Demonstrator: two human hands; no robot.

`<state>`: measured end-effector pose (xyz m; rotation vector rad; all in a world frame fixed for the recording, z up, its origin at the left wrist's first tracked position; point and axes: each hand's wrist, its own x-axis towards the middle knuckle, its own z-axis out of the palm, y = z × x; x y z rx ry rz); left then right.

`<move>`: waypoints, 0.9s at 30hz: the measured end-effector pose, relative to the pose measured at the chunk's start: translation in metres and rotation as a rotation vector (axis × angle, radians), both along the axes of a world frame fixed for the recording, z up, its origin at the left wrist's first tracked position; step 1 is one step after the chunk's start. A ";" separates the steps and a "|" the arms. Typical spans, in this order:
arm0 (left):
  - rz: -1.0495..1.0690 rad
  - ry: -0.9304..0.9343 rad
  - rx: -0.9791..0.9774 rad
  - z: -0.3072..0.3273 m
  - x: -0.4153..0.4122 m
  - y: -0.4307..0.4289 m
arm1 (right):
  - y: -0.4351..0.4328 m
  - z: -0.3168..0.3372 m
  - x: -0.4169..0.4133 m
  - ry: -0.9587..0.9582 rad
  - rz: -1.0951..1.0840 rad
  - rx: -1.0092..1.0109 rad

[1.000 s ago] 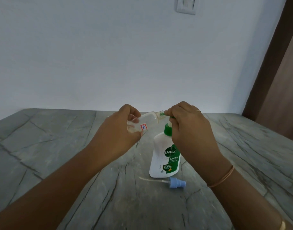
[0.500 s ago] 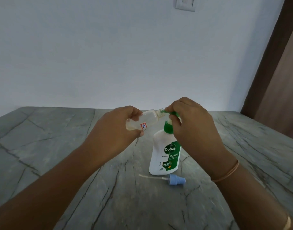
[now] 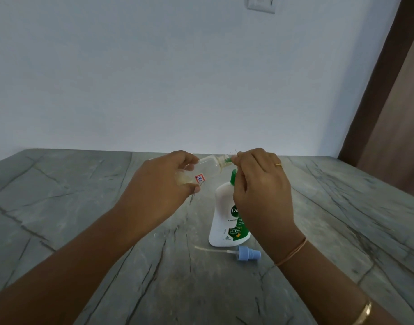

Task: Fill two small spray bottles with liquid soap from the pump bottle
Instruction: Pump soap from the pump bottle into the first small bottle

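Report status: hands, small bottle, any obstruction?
Left hand grips small spray bottle, tilted, mouth at nozzle. Right hand curled on pump bottle head. Blue spray cap on table, nothing blocking.

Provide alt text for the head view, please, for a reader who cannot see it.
A person's left hand holds a small clear spray bottle tilted, its open neck at the green nozzle of a white pump bottle, whose pump head the right hand grips. A blue spray cap lies on the grey table by the pump bottle's base.

On the table (image 3: 60, 207), pump bottle (image 3: 223, 221) upright, spray cap (image 3: 249, 253) lying just before it, small bottle (image 3: 208, 166) tilted above-left.
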<state>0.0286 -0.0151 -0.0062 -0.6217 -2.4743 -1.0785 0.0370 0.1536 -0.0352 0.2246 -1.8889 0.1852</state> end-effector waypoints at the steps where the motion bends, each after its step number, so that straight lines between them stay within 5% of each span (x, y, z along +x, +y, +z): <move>1: 0.000 0.002 0.002 0.000 0.000 0.000 | 0.000 0.001 0.001 -0.013 0.003 -0.004; 27: -0.012 -0.016 0.021 -0.003 0.000 0.003 | 0.001 0.012 0.002 -0.059 0.049 -0.057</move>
